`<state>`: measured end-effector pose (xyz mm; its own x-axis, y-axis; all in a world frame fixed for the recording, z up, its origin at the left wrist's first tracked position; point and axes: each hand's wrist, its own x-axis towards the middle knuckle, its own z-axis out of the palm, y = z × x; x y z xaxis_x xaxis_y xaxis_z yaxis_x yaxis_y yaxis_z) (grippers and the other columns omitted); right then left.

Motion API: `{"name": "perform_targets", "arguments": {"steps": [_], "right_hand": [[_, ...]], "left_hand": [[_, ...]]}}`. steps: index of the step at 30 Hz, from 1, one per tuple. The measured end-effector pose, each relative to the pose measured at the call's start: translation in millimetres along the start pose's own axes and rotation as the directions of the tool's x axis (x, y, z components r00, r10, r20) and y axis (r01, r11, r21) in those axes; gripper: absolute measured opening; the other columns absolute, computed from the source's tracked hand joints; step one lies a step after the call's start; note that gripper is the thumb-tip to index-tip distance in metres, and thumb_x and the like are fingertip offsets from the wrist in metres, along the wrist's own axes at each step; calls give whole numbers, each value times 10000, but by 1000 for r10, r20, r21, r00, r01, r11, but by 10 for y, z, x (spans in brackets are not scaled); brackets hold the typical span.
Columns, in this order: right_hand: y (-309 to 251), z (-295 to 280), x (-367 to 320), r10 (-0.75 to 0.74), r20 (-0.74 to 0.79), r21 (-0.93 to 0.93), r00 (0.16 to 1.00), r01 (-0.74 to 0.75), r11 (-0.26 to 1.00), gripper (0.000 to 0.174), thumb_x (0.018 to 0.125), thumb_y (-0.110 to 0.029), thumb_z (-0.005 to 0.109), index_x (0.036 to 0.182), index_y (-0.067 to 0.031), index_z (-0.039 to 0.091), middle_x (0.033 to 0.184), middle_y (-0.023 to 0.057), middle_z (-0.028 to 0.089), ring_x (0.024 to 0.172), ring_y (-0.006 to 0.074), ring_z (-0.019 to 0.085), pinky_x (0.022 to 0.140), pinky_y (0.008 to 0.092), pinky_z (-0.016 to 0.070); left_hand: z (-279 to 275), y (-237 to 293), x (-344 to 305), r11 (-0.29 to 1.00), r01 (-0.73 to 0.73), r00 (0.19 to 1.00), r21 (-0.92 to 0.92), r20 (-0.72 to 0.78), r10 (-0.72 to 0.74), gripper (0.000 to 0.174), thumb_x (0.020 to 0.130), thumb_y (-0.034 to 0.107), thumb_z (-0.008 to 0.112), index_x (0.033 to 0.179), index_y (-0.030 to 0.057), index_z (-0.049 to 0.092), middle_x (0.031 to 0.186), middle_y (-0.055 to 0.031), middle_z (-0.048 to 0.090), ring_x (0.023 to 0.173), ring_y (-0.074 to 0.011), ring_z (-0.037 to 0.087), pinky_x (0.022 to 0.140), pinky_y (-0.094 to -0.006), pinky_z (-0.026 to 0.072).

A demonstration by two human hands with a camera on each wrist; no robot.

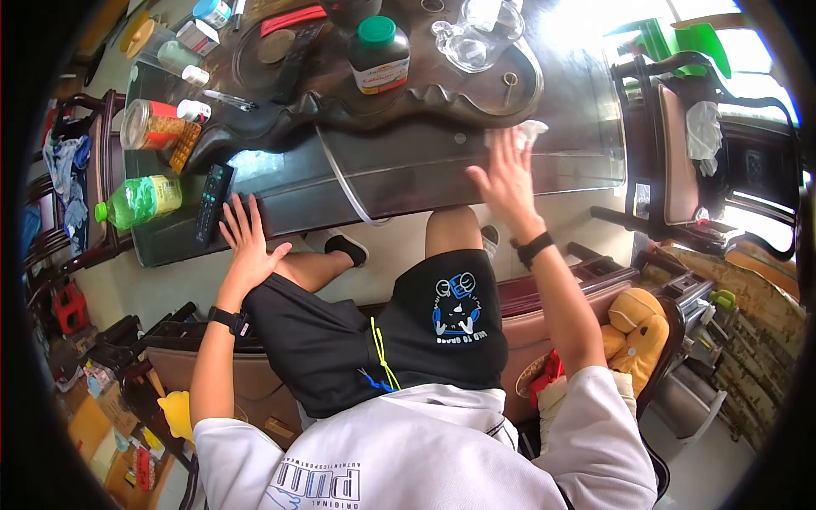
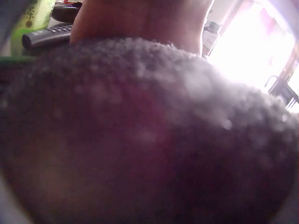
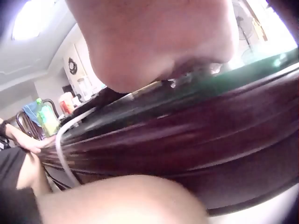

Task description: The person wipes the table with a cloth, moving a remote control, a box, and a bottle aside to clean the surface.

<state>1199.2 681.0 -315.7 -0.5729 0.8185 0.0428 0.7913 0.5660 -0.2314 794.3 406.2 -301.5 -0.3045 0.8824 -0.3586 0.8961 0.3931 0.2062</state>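
The white tissue (image 1: 531, 130) lies on the glass tabletop (image 1: 408, 174) under our right hand (image 1: 507, 177), whose fingers are spread and pressed flat on it. Only a crumpled corner shows past the fingertips, toward the dark tray (image 1: 399, 100). We judge that we are in the wiping step. Our left hand (image 1: 246, 242) rests with fingers splayed at the near edge, just beside the remote control (image 1: 212, 202). The next stroke calls for even downward pressure and a sweep clear of the tray's rim. The tissue is a wad: we cannot tell a long axis, nor which way it points.
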Motion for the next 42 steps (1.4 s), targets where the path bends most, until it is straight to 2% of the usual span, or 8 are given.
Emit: {"name": "perform_targets", "arguments": {"steps": [5, 10, 13, 17, 29, 33, 35, 42], "right_hand": [[-709, 116, -68, -219, 68, 26, 973, 218, 976, 981, 925, -667, 482, 1546, 66, 284, 1626, 241, 270, 1518, 396, 230, 1235, 575, 140], [-593, -184, -266, -439, 248, 97, 864, 428, 898, 937, 907, -626, 526, 1557, 11, 302, 1633, 190, 289, 1520, 346, 259, 1249, 520, 167], [-322, -342, -294, -445, 322, 33, 836, 460, 887, 928, 890, -588, 574, 1563, -9, 301, 1635, 178, 292, 1527, 322, 256, 1254, 494, 175], [-234, -294, -228, -320, 255, 3, 912, 330, 944, 924, 906, -572, 578, 1568, 0, 281, 1639, 189, 279, 1530, 344, 239, 1250, 509, 165], [-1110, 162, 421, -192, 35, 2, 981, 192, 981, 946, 935, -641, 502, 1520, 80, 319, 1582, 266, 328, 1497, 406, 261, 1222, 582, 171], [-1283, 192, 262, -350, 37, 23, 936, 349, 937, 963, 909, -662, 505, 1521, 62, 334, 1590, 249, 330, 1497, 381, 280, 1215, 561, 223], [-1245, 124, 114, -450, 161, 56, 879, 447, 893, 982, 888, -678, 506, 1534, 41, 328, 1604, 228, 323, 1503, 358, 282, 1223, 544, 224], [-750, -256, -213, -481, 301, 74, 824, 482, 873, 938, 887, -639, 523, 1552, -8, 326, 1633, 153, 309, 1526, 300, 262, 1253, 486, 190]], "left_hand": [[-17, 2, -1, 1000, -7, 1000, -16, 13, 8, 1191, 834, 425, 782, 1627, 80, -38, 1664, -264, -151, 1526, -481, -158, 1185, -675, -42], [-26, -22, -7, 1000, -25, 999, -18, 25, 25, 1178, 844, 450, 762, 1627, 79, -35, 1663, -272, -149, 1521, -491, -171, 1175, -679, -65], [-33, -19, -10, 999, -29, 999, -23, 24, 29, 1182, 838, 464, 761, 1627, 76, -28, 1663, -272, -145, 1520, -493, -171, 1174, -679, -67], [-37, -8, -15, 1000, -12, 1000, -22, 24, 12, 1188, 829, 469, 766, 1627, 75, -21, 1664, -272, -139, 1519, -503, -159, 1173, -684, -59], [-42, 14, -11, 1000, -20, 1000, -11, 10, 20, 1193, 816, 414, 783, 1624, 60, -20, 1664, -272, -130, 1520, -506, -143, 1181, -676, -51], [-55, 20, 1, 1000, -8, 999, -6, 31, 8, 1192, 817, 415, 782, 1623, 59, -20, 1662, -274, -131, 1519, -507, -146, 1180, -676, -52], [-26, 2, -5, 1000, -16, 1000, -8, 18, 16, 1196, 817, 417, 783, 1623, 60, -23, 1661, -275, -138, 1518, -508, -150, 1179, -675, -55], [-19, -27, 4, 1000, -26, 1000, -11, 9, 26, 1197, 824, 497, 765, 1622, 52, -8, 1654, -303, -123, 1509, -537, -134, 1161, -709, -35]]}}
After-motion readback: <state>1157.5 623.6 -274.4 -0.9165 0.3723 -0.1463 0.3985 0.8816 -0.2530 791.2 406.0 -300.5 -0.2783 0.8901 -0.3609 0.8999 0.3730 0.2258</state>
